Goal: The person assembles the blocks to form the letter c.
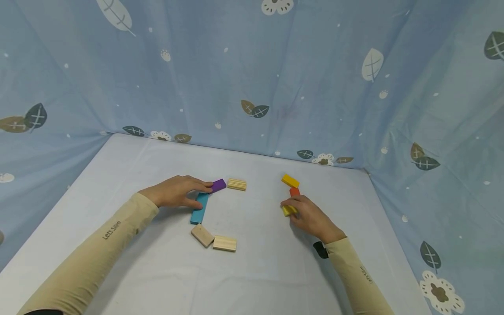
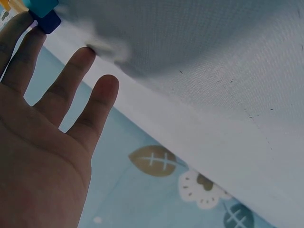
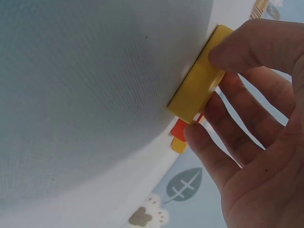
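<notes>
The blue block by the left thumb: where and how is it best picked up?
Likely best: pinch the blue block midway along, across its long sides, coming from above. Its ends are crowded, with the purple block at the far end and a wooden block at the near one, while the long sides have more room.

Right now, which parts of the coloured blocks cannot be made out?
Head view: yellow rectangular block, partly behind right hand.
Head view: purple rectangular block, left end behind left hand.
Left wrist view: teal rectangular block, cut off by top edge.
Right wrist view: red rectangular block, partly behind yellow block.
</notes>
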The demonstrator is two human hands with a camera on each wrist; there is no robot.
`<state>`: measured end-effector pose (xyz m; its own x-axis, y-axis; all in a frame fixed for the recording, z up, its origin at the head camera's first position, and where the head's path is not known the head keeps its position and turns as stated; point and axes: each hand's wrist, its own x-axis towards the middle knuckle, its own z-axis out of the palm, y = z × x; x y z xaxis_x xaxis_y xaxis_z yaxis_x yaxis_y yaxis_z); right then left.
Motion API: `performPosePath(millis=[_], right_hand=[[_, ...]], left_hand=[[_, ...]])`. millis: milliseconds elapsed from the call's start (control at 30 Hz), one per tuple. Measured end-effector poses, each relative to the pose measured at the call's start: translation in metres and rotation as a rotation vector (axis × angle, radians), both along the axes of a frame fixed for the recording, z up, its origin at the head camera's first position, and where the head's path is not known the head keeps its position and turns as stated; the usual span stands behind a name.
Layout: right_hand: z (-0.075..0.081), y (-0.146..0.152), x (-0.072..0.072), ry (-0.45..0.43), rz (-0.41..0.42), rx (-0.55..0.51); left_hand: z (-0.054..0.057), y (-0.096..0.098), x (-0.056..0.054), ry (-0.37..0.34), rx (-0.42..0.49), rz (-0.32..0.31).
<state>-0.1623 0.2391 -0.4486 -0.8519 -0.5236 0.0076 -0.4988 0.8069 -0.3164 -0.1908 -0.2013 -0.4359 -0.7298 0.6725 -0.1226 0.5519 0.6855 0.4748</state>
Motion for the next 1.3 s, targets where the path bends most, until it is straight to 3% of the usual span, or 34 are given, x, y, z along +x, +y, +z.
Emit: performPosePath(millis=[1300], right_hand=[[0.002,0.007,-0.002,0.016,-0.041,-0.044]], left_hand=[[0.002,0.002,0.001,-0.003,0.007,-0.001]])
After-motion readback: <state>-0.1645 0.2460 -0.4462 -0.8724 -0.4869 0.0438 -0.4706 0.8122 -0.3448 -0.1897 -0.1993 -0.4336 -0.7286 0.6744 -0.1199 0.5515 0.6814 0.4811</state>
